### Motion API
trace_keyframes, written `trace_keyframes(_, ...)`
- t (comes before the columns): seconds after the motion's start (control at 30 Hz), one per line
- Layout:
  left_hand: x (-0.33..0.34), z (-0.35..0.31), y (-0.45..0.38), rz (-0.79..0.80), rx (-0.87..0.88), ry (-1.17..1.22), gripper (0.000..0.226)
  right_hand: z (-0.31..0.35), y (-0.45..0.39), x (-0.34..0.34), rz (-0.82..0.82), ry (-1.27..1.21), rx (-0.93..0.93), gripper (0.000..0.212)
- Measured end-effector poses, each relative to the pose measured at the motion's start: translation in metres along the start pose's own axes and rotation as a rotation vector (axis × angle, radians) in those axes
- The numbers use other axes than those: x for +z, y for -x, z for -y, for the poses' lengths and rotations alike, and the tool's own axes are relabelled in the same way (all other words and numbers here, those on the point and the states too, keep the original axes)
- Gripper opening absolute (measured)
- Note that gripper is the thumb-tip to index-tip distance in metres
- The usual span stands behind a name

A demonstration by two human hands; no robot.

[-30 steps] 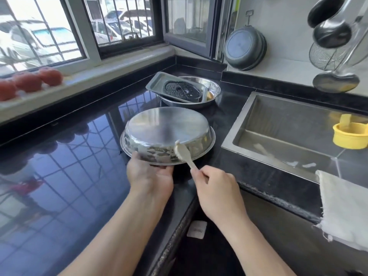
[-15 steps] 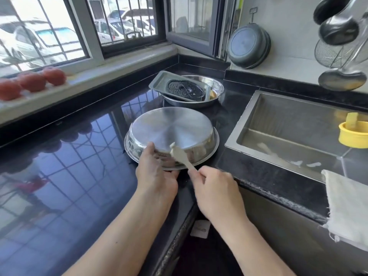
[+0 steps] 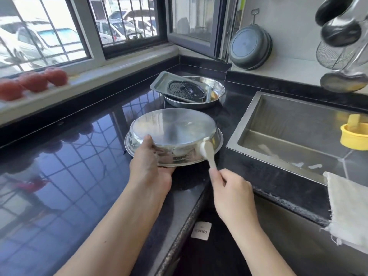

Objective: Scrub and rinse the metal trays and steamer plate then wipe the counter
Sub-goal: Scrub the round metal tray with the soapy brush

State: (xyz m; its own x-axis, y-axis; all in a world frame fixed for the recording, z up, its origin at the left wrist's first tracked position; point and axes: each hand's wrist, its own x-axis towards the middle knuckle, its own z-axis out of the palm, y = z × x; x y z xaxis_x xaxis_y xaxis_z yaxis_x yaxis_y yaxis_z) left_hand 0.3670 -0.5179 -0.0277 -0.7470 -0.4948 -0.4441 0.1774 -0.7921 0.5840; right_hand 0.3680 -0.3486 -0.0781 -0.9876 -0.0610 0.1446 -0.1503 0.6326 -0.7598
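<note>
The glossy black table (image 3: 59, 186) carries 1 upturned round metal tray (image 3: 173, 134) at center and 1 steel basin (image 3: 199, 100) at 12 o'clock behind it.

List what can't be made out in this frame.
1. Brush bristles, head view: motion blur.
2. Inside of the upturned round tray: faces the counter.
3. Left hand fingers: tucked under the tray rim.
4. Yellow cup in the sink: cut by the right edge.
5. Label text: too small.
</note>
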Motion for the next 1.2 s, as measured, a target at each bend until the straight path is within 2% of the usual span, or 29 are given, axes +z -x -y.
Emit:
trace_keyframes(0.07,0.002,-0.005,0.002,0.003,-0.020,-0.024,0.024,0.000,0.001,-0.001,0.036,0.020,-0.028,0.044)
trace_keyframes(0.2,0.000,-0.007,-0.001,-0.005,-0.026,-0.033,0.021,-0.009,-0.012,-0.006,-0.053,-0.005,0.057,0.049)
trace_keyframes(0.3,-0.002,-0.007,-0.001,0.024,0.077,0.068,0.030,-0.001,0.006,0.006,0.055,0.031,-0.034,0.049)
trace_keyframes(0.37,-0.002,0.000,0.005,0.005,0.098,0.124,0.039,0.000,0.009,0.010,0.088,0.047,-0.028,0.049)
trace_keyframes(0.43,-0.004,0.014,0.010,-0.026,0.057,0.086,0.042,-0.001,0.004,0.010,0.070,0.065,-0.017,0.048)
trace_keyframes(0.57,-0.001,0.022,0.005,-0.075,0.021,-0.011,0.034,0.012,0.006,0.012,0.115,0.127,-0.137,0.049)
trace_keyframes(0.73,0.000,0.014,0.006,0.007,0.006,0.023,0.041,0.002,-0.017,-0.006,-0.040,0.152,0.053,0.044)
trace_keyframes(0.87,0.003,0.011,0.007,-0.011,-0.033,0.035,0.035,0.010,0.006,0.010,0.073,0.105,-0.098,0.044)
trace_keyframes(0.93,0.003,0.012,0.008,0.001,-0.054,0.027,0.032,0.008,0.004,0.009,0.056,0.086,-0.048,0.044)
trace_keyframes(1.03,0.003,0.013,0.009,0.033,-0.039,0.027,0.033,0.001,-0.004,0.001,-0.055,0.054,0.055,0.045)
trace_keyframes(1.13,0.003,0.010,0.007,0.051,-0.017,-0.019,0.030,0.011,0.011,0.005,0.010,0.127,-0.121,0.042)
trace_keyframes(1.2,0.002,0.010,0.007,0.068,-0.019,-0.047,0.029,0.012,0.008,-0.002,0.012,0.196,-0.143,0.042)
